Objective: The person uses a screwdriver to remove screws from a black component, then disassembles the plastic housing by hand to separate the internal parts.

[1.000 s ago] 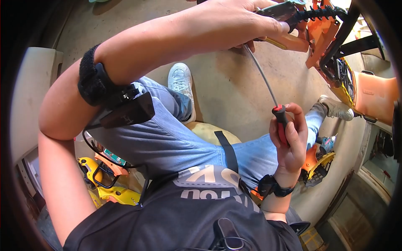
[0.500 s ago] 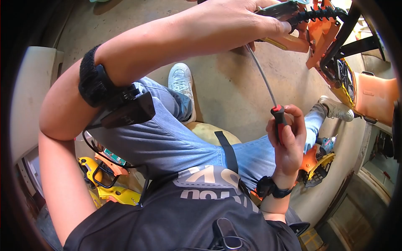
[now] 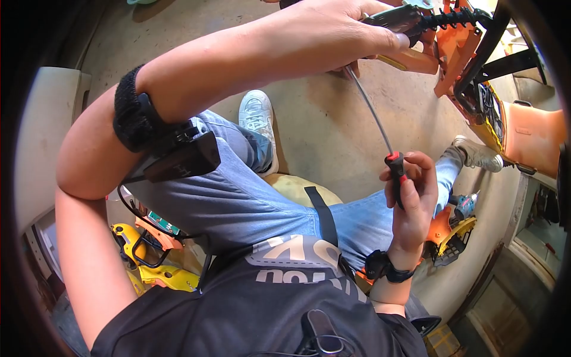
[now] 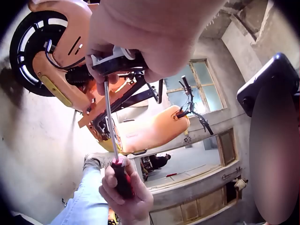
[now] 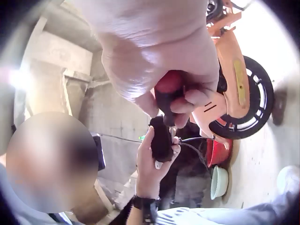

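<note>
My right hand (image 3: 410, 202) grips the black-and-red handle of a screwdriver (image 3: 375, 116), whose long metal shaft points up and away toward my left hand (image 3: 351, 27). That left hand reaches across in front and holds a small black part with a pale edge (image 4: 119, 63), close beside the orange scooter (image 4: 150, 131). In the left wrist view the shaft runs up to the underside of this part; fingers hide the tip. From the right wrist view, the black part (image 5: 161, 140) sits between thumb and fingers of the left hand, in line with the screwdriver handle (image 5: 169, 96).
An orange scooter body with a black spring and frame (image 3: 461, 41) stands at the upper right. A power drill (image 3: 464, 205) and orange-yellow panels (image 3: 449, 235) lie at the right. Yellow panels (image 3: 169, 278) lie at the lower left. A pale green basin (image 5: 219, 183) is on the floor.
The screwdriver handle has turned between the right hand's fingers, its red part showing differently. Both hands stay almost in place, with the left still holding the black part.
</note>
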The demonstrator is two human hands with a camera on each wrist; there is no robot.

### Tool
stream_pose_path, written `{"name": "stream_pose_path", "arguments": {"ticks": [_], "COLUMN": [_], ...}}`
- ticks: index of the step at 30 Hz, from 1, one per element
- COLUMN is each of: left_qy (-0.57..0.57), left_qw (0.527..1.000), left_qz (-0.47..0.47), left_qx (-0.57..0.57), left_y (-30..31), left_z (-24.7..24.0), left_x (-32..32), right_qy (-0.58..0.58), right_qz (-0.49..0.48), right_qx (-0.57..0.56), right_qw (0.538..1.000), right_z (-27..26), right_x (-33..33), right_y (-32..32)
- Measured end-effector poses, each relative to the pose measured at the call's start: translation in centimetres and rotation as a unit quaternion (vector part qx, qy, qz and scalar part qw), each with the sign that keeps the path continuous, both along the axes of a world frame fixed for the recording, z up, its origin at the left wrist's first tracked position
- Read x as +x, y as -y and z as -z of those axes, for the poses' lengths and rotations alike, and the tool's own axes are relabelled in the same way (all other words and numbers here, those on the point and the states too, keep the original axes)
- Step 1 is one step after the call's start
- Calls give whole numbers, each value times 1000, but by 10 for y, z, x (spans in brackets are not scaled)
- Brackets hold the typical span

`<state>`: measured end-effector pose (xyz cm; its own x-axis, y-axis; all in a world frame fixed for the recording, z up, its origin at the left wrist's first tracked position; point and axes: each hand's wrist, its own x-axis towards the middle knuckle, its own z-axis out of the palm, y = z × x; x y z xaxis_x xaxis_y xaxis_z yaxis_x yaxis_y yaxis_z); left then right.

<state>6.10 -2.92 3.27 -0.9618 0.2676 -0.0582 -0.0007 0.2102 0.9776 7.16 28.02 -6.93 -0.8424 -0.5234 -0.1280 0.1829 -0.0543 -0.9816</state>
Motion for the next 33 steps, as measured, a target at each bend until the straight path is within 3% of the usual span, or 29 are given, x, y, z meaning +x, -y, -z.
{"name": "stream_pose_path", "arguments": {"ticks": [1, 3, 4, 7, 9, 11, 13, 15, 16, 18, 20, 22, 23, 25, 26, 28, 33], "left_qy": [19, 38, 8, -26, -30, -12, -8, -4, -17, -30, -42, -12, 18, 21, 24, 14, -29], "left_qw": [1000, 998, 998, 997, 997, 999, 1000, 1000, 999, 997, 995, 999, 1000, 999, 999, 999, 999], "left_qz": [10, 21, -11, -34, -25, 0, 12, 24, 8, -8, -24, -3, 17, 25, 32, 30, 20], "left_qx": [-18, -35, -58, -70, -61, 36, 23, 10, -31, -71, -86, -49, -13, -7, -1, 5, -36], "left_y": [2, -2, -9, -11, -9, -5, -1, -2, -5, -8, -10, -3, 0, 3, 3, 3, -3], "left_z": [-2, -1, 3, 6, 3, -5, 1, 4, 4, 7, 9, 4, 2, -1, -2, -2, 11], "left_x": [-1, 1, 5, 5, 5, 6, 1, 1, 4, 6, 6, 2, 0, -2, -2, -1, 3], "right_qy": [0, -166, -166, -61, 104, 145, 186, -17, -17, -133, -135, 28, 28, 207, 206, 62, -14], "right_qz": [0, 7, 7, 1, -36, -45, -55, -6, -7, 5, 14, -16, -16, -52, -53, -30, 1], "right_qx": [0, 122, 123, 81, -68, -104, -139, 29, 30, 143, 122, 9, 8, -140, -139, -38, 53], "right_qw": [1000, 979, 979, 995, 992, 983, 971, 999, 999, 981, 983, 999, 999, 967, 967, 997, 998], "right_z": [-1, -4, -5, -5, -2, 1, 1, -1, -2, -5, -3, -3, -2, -2, -2, -2, -9], "right_x": [2, 7, 7, 4, -2, -4, -4, 1, 4, 9, 9, 3, 1, -2, -1, 1, 5], "right_y": [2, 8, 8, 5, 0, -3, -3, 0, 3, 8, 9, 3, 1, -3, -1, 2, 7]}}
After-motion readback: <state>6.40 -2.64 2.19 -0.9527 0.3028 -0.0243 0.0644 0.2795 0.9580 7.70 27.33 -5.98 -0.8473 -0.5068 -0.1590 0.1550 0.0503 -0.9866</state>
